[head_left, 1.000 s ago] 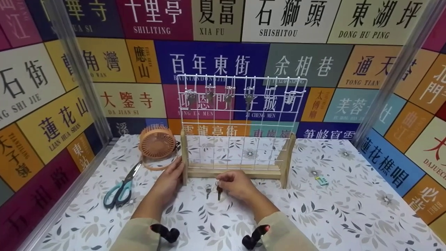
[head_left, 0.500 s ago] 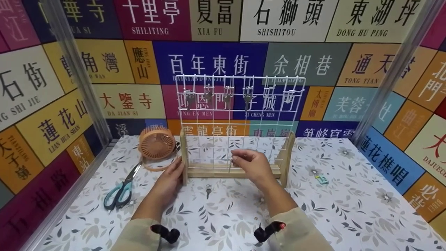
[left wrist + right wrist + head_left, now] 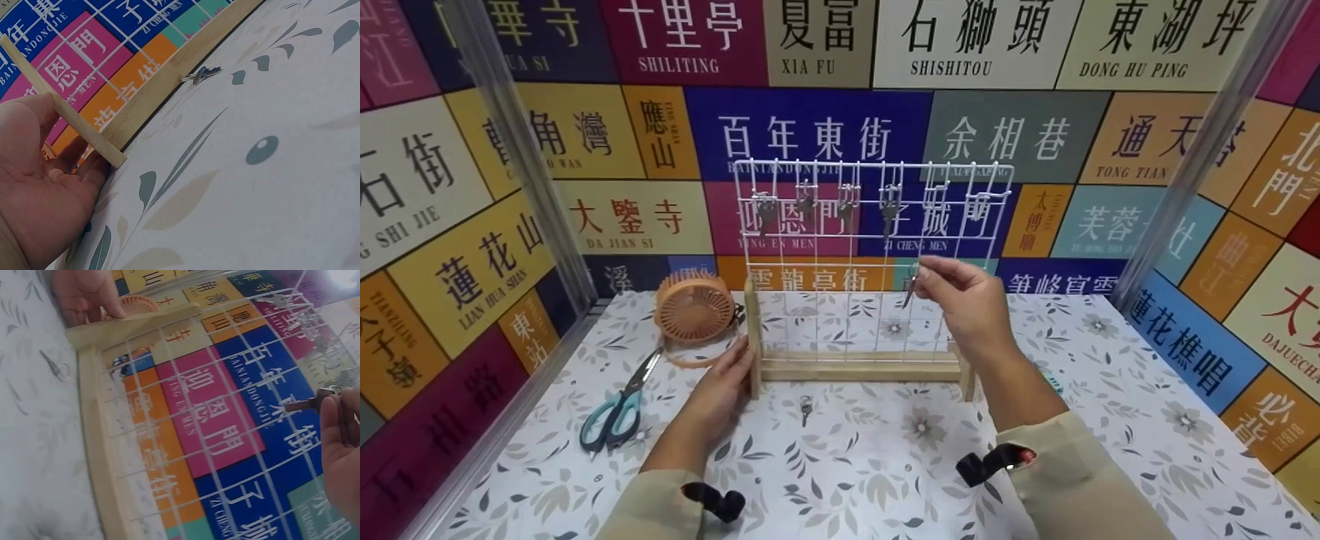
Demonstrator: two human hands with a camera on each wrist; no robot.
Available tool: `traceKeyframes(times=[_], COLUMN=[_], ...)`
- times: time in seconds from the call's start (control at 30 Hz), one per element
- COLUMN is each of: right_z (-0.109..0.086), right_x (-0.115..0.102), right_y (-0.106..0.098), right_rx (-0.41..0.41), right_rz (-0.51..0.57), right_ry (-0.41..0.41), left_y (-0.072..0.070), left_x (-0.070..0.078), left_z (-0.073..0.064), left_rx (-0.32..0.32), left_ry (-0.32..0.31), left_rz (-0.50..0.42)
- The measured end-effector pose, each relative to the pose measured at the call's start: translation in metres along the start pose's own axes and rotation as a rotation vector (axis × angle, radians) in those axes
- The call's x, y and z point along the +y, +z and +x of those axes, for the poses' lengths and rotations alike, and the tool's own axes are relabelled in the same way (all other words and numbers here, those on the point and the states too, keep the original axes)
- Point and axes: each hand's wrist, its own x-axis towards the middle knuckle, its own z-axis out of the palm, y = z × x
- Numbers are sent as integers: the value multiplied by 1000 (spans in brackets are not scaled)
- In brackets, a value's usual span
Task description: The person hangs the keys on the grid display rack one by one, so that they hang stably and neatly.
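A white wire grid rack (image 3: 862, 371) on a wooden stand is upright on the table. My left hand (image 3: 720, 394) grips its left wooden post (image 3: 84, 126), thumb and fingers on either side. In front of the grid, my right hand (image 3: 971, 307) pinches a key (image 3: 911, 291) by its ring end, blade pointing down; the right wrist view shows the dark key (image 3: 304, 405) between thumb and fingers. Several keys (image 3: 766, 214) hang from hooks along the upper left and middle of the grid. Another key (image 3: 806, 412) with a ring lies on the table before the stand.
An orange fan (image 3: 694, 307) stands left of the rack, with teal-handled scissors (image 3: 619, 424) lying nearer. A small teal item (image 3: 1054, 382) is mostly hidden behind the right forearm. Patterned walls (image 3: 810, 120) enclose the back and sides of the floral-covered table (image 3: 885, 480).
My right hand has picked up one of the two keys from the table and raised it up and rightward before the grid. The left hand has stayed at the post.
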Motion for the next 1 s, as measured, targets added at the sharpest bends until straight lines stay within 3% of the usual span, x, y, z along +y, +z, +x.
traceKeyframes(times=[0.23,0.4,0.63,1.0], right_z=[11,17,23,30], right_x=[-40,-58,-63,-71], right_y=[-4,0,9,19], right_rx=[96,131,187,271], right_rz=[156,209,290,333], right_ry=[-60,-90,-81,-73], left_y=[-1,-1,1,2], left_x=[-1,-3,-3,0], left_z=[0,-1,-2,-1], left_rx=[12,13,-21,-18], left_ry=[-10,0,7,6], left_rz=[6,11,-42,-52])
